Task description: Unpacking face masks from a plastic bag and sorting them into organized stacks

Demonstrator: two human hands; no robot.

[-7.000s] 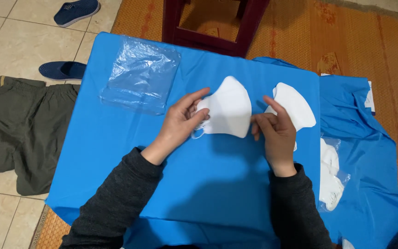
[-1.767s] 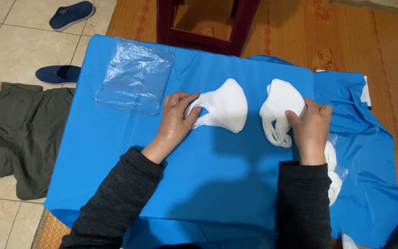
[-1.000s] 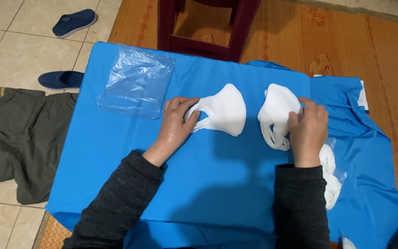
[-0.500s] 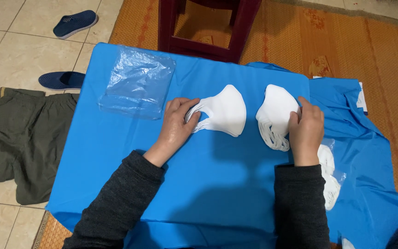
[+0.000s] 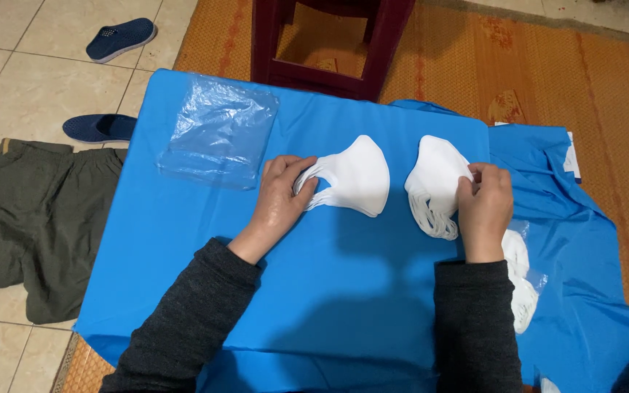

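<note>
Two stacks of white face masks lie on a blue cloth (image 5: 183,240) spread over a low table. My left hand (image 5: 279,198) grips the ear loops of the left mask stack (image 5: 354,182), fingers curled round them. My right hand (image 5: 485,204) pinches the right edge of the right mask stack (image 5: 434,182), whose loops hang toward me. Dark sleeves cover both forearms.
A crumpled clear plastic bag (image 5: 216,131) lies at the cloth's far left. More white masks in clear wrap (image 5: 520,280) sit right of my right wrist. A dark red stool (image 5: 329,44) stands beyond the table; olive trousers (image 5: 30,218) and blue slippers (image 5: 100,127) lie on the floor.
My right hand has gone from beside the left stack to a second stack at the right and now holds its edge. My left hand stays on the left stack.
</note>
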